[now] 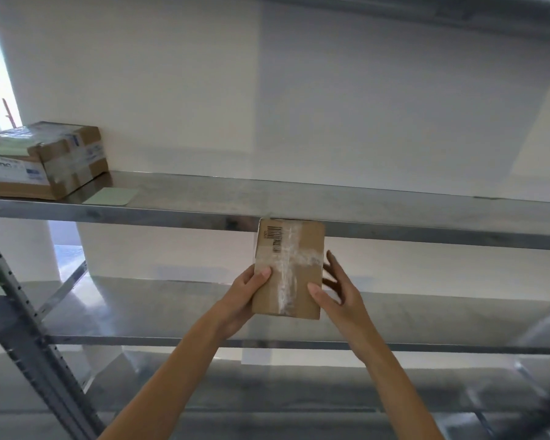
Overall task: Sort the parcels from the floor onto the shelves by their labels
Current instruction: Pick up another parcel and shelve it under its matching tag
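Observation:
A small brown cardboard parcel (289, 268), taped with clear tape and bearing a barcode label near its top, is held up in front of the metal shelving. My left hand (246, 295) grips its lower left edge and my right hand (337, 289) grips its right side. The parcel's top reaches the front edge of the upper shelf (394, 214). Two taped parcels (45, 160) sit on that shelf at the far left.
A pale green label card (111, 195) lies on the upper shelf beside the parcels. A lower shelf (426, 312) runs behind my hands. A perforated metal upright (29, 328) slants at the left. A white wall stands behind the shelving.

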A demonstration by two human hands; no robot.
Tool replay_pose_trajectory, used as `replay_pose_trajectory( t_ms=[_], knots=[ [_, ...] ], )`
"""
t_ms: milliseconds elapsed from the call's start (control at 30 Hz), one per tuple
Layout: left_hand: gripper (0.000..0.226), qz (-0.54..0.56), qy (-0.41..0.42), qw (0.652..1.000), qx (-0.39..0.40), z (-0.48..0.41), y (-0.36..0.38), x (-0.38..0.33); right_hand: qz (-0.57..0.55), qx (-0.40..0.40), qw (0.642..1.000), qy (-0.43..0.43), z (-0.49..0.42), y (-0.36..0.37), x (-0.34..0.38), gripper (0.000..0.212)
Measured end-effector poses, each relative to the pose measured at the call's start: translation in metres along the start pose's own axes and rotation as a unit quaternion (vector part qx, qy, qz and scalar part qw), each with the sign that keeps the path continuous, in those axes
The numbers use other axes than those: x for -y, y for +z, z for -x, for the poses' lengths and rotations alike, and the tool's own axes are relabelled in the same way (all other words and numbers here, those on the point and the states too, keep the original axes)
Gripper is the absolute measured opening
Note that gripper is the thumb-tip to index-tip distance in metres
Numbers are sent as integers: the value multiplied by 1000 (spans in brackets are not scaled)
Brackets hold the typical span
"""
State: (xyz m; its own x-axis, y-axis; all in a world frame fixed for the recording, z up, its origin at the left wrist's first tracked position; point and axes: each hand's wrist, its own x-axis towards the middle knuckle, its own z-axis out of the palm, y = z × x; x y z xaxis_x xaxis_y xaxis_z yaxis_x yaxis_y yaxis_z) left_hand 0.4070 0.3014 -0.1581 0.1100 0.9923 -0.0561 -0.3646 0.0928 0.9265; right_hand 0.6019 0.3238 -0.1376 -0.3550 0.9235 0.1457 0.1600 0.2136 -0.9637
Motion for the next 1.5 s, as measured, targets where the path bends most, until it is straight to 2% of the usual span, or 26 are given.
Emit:
replay_pose_trajectory(
  t_ms=[100,167,267,367,467,500,567,667,833,900,1033,1100,1200,1300,1367,1500],
  knots=[
    [71,-16,-4,998,-54,-8,4,5,192,-99,968,-131,4,3,-2,64],
    [70,-9,-10,998,-62,-11,11,7,275,-98,939,-184,5,7,-5,67],
    [80,-38,-16,995,-88,-12,24,8,368,-88,908,-178,6,13,-15,76],
    [80,-58,-19,997,-54,-10,26,6,380,-105,910,-127,9,10,-24,86],
    [60,-69,-8,998,-5,-6,19,0,322,-84,939,-84,13,1,-27,101],
    [49,-71,0,997,-4,-5,16,-1,270,-58,958,-74,14,-1,-26,102],
    [30,-65,20,998,-8,-6,14,0,121,3,990,-68,18,-1,-22,91],
    [34,-71,36,997,-12,-6,16,6,6,18,998,-61,21,-1,-20,79],
    [29,-39,27,999,-1,-3,19,9,-98,11,995,-22,21,-16,-26,78],
    [41,-33,7,999,3,-2,20,10,-113,1,993,-26,21,-18,-30,79],
    [88,-15,-58,998,36,-4,22,17,-138,15,990,-26,19,-17,-35,76],
    [86,-3,-53,998,36,-5,23,20,-151,26,988,-16,19,-16,-37,73],
    [81,-7,-33,999,-13,-6,27,22,-152,18,988,11,20,-15,-39,72],
    [89,10,-13,1000,-25,-8,30,24,-233,13,971,41,24,-10,-41,103],
    [102,-7,-7,1000,-18,-6,33,24,-315,12,947,62,27,-5,-46,111],
    [103,-26,-5,1000,-8,-3,35,32,-409,-9,909,84,26,0,-54,71]
  ],
)
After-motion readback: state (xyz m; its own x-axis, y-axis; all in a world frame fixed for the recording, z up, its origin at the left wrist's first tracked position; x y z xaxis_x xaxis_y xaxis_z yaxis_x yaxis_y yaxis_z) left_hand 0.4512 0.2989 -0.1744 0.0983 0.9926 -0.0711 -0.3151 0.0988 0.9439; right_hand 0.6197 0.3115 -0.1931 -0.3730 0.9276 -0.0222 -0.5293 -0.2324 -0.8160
